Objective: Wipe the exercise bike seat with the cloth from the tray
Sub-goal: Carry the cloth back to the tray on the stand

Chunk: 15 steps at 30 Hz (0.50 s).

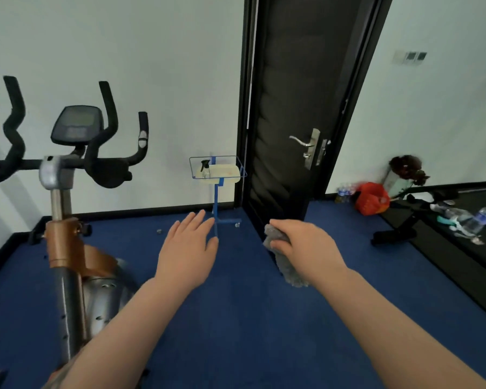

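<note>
My right hand (306,242) is closed around a grey cloth (285,265), which hangs down below my fist. My left hand (187,248) is held out flat with its fingers apart and nothing in it. The tray (230,171) is a wire basket on a blue stand against the far wall, ahead of both hands, with a spray bottle (205,168) in it. The exercise bike (65,248) stands at the left; I see its black handlebars, console (76,124) and frame. Its seat is not in view.
A dark door (300,122) with a metal handle stands ajar to the right of the tray. At the far right there are an orange bag (372,199), water bottles (480,219) and a black bench frame (404,217). Blue carpet covers the floor.
</note>
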{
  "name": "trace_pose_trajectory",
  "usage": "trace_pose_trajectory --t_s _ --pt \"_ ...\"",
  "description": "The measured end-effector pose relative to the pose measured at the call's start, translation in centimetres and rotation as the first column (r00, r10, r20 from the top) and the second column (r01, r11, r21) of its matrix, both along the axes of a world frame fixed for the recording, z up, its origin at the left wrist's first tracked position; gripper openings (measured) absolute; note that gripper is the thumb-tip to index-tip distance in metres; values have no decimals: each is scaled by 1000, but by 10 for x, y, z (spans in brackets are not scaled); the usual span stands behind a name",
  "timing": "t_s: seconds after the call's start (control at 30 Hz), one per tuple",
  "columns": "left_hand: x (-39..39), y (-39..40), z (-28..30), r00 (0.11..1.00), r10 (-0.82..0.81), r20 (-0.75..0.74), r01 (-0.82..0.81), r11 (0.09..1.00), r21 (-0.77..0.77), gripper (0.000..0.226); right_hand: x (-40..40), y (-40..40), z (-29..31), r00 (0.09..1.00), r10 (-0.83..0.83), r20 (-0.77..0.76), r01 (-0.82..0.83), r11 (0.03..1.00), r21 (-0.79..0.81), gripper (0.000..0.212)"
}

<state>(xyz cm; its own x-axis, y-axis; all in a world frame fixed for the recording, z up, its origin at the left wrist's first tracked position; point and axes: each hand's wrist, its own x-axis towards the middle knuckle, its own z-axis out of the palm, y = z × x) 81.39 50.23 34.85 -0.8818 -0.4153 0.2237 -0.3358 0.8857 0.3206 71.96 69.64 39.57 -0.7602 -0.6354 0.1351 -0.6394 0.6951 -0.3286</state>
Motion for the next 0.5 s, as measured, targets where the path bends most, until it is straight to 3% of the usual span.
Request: trace_pose_trajectory --t_s 0.5 --pt "-194 17 -7 990 135 48 -138 988 64 49 -233 0 -10 996 92 2 -91 996 -19 31"
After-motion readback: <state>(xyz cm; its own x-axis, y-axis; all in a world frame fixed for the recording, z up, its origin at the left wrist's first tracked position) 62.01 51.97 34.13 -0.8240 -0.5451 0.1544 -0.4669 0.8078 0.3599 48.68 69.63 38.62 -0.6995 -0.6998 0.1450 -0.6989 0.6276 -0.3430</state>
